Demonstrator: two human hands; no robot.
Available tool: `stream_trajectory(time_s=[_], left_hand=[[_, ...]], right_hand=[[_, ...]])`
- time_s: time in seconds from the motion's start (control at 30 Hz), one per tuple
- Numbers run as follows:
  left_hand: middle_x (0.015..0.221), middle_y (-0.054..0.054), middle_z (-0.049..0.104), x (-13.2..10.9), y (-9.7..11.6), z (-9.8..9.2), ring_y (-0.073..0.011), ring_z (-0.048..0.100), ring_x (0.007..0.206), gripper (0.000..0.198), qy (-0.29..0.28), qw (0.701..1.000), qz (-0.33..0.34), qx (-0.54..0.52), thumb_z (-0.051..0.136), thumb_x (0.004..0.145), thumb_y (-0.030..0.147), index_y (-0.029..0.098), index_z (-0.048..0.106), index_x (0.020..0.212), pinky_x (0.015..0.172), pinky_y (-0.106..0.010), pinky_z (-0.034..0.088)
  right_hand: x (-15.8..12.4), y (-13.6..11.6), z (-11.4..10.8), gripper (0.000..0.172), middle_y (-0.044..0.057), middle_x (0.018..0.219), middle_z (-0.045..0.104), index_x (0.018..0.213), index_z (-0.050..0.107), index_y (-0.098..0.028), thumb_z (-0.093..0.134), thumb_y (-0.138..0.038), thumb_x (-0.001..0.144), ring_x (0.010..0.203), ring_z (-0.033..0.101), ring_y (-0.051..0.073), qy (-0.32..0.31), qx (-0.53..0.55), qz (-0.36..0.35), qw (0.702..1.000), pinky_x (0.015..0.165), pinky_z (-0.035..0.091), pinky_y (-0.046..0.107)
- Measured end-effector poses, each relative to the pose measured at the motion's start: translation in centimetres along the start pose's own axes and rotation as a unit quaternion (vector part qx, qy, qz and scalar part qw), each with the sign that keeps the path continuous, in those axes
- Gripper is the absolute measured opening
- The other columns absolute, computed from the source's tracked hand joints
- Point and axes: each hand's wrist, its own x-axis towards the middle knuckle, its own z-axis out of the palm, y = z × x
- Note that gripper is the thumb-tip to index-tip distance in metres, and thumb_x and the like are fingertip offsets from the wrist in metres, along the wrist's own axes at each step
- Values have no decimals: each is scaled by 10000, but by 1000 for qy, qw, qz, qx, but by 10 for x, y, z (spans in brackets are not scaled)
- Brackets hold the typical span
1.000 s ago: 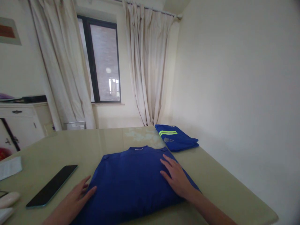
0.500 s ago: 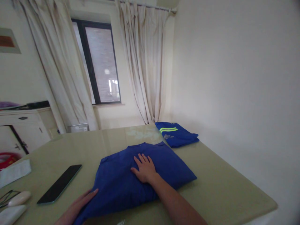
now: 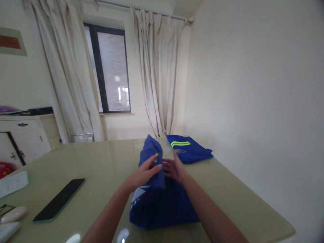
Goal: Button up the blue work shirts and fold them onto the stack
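A blue work garment (image 3: 167, 209) lies on the table in front of me, its left part lifted and turned up over the rest. White print shows on the lifted part's outer face, and a bit of yellow-green stripe by my fingers. My left hand (image 3: 145, 173) is closed on this raised flap, thumb on the near side. My right hand (image 3: 175, 168) is just right of the flap, fingers apart and pointing at it; whether its fingertips touch the cloth I cannot tell. Behind my right hand lies another folded blue garment (image 3: 189, 153) with yellow-green stripes.
On the left of the pale green table (image 3: 101, 162) lie a dark phone (image 3: 59, 200), a paper sheet (image 3: 14, 184), a mouse (image 3: 14, 214) and glasses (image 3: 5, 210). A wall (image 3: 253, 101) runs along the right. Curtains (image 3: 162, 74) and a cabinet (image 3: 22, 135) stand beyond.
The garment lay flat under my spread right hand; now its left side is lifted and folded rightward in my left hand. My right hand has come off the top and moved right.
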Motion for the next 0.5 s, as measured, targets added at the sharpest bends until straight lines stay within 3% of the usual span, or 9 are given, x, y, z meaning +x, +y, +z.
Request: stream_trajectory(time_s=[0.07, 0.13, 0.17, 0.23, 0.3, 0.4, 0.5], left_hand=[[1229, -107, 734, 1, -7, 27, -269, 672, 1141, 540, -74, 983, 47, 161, 523, 962, 499, 191, 591, 1400, 1025, -413, 508], [1400, -148, 639, -4, -26, 42, -306, 565, 1318, 581, -62, 949, 48, 304, 414, 1001, 512, 151, 566, 1429, 1141, -467, 403], [1479, -171, 568, -8, -38, 46, -330, 492, 1394, 611, -49, 929, 32, 366, 407, 1000, 517, 127, 542, 1451, 1179, -497, 350], [1583, -199, 429, -16, -63, 50, -361, 362, 1485, 676, -48, 888, -7, 457, 420, 991, 532, 100, 463, 1510, 1217, -540, 274], [1625, -191, 349, -27, -82, 52, -348, 297, 1518, 694, -65, 863, -27, 501, 382, 1003, 546, 112, 408, 1544, 1235, -542, 236], [1631, -153, 347, -45, -93, 55, -318, 299, 1520, 694, -79, 851, -19, 518, 288, 1019, 589, 159, 402, 1552, 1244, -528, 234], [1645, -123, 320, -66, -93, 60, -319, 274, 1530, 721, -97, 847, 24, 522, 240, 1009, 644, 208, 367, 1570, 1249, -552, 207]], right_hand=[[-8, -3, -24, 751, 133, 1047, 733, 1148, 644, -178, 296, -802, 916, 930, 727, 264, 32, -109, -26, 993, 771, 593, 388], [-14, 3, -45, 546, 104, 1001, 742, 1228, 620, -173, 558, -603, 896, 899, 728, 266, 104, -246, -58, 962, 775, 588, 381], [-15, 7, -52, 531, 99, 1004, 742, 1281, 591, -163, 658, -465, 849, 902, 726, 267, 144, -296, -69, 942, 792, 584, 381], [-15, 16, -61, 659, 119, 1051, 732, 1368, 524, -130, 721, -237, 748, 935, 716, 277, 205, -346, -80, 912, 845, 569, 396], [-13, 21, -58, 692, 158, 1159, 701, 1406, 496, -116, 669, -138, 736, 1040, 689, 289, 241, -373, -99, 891, 947, 528, 418], [-12, 23, -34, 587, 176, 1389, 587, 1408, 529, -145, 582, -143, 823, 1317, 534, 285, 263, -424, -162, 851, 1150, 358, 408], [-15, 32, -4, 514, 142, 1538, 470, 1443, 532, -181, 533, -283, 939, 1452, 380, 269, 206, -537, -259, 776, 1219, 236, 388]])
